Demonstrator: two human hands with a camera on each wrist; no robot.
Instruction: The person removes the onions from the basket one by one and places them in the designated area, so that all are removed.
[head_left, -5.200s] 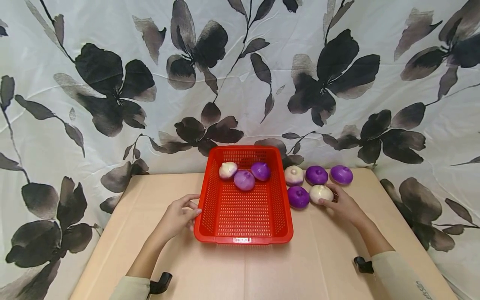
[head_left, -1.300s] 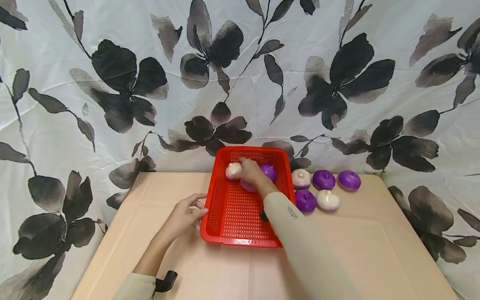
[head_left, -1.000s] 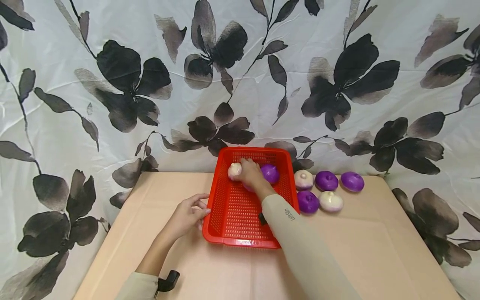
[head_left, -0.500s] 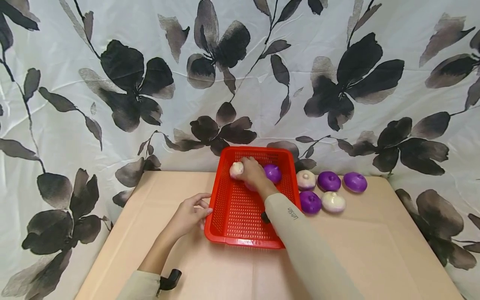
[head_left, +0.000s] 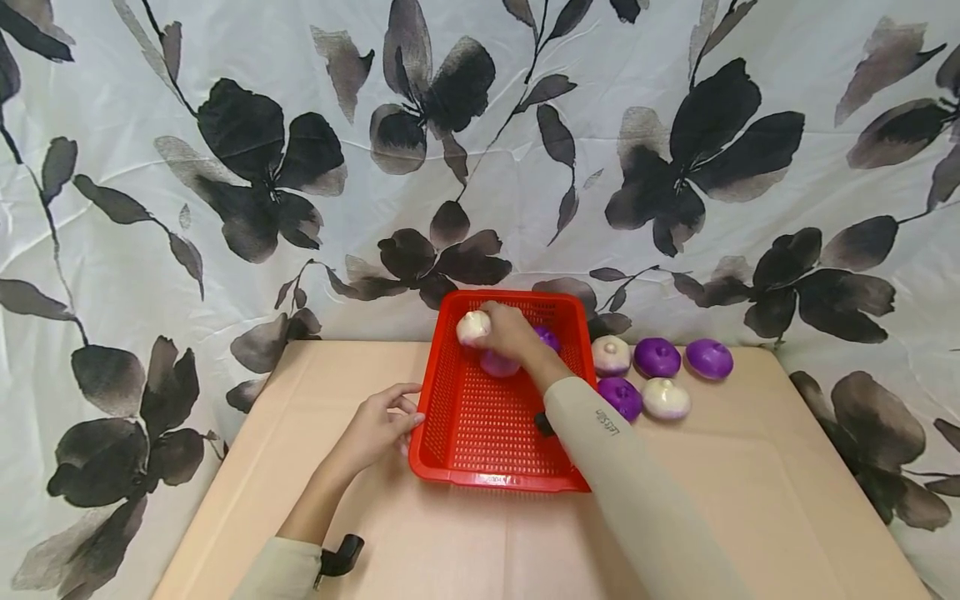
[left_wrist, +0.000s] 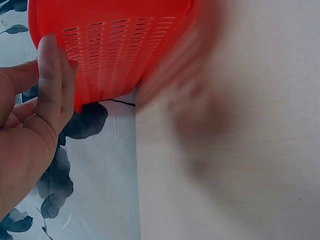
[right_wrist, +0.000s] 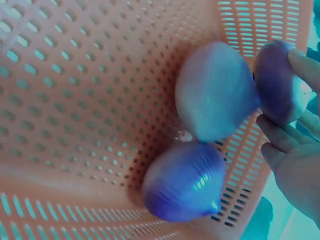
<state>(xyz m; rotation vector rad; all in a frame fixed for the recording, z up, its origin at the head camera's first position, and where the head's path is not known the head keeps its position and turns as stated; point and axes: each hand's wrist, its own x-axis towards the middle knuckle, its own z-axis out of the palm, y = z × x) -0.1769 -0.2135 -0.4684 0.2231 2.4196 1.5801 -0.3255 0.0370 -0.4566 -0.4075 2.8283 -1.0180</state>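
Note:
My right hand (head_left: 513, 329) grips a whitish onion (head_left: 473, 327) near the back left corner of a red perforated basket (head_left: 498, 481). In the right wrist view, fingertips and thumb pinch this onion (right_wrist: 278, 82) close beside two others. A pale purple onion (head_left: 498, 364) lies just below the hand, and a darker purple onion (head_left: 548, 337) is partly hidden behind it. At the basket's left side, my left hand (head_left: 378, 429) touches the rim. Its fingers look fairly straight against the outer wall in the left wrist view.
Right of the basket, several onions sit in two rows, among them a white onion (head_left: 666, 399) and a purple onion (head_left: 708, 359). A floral cloth (head_left: 555, 183) hangs behind the light tan table (head_left: 750, 467).
My right hand has gone from the white onion on the table into the basket. Over the last half second it has raised the whitish onion slightly. The left hand stays at the rim.

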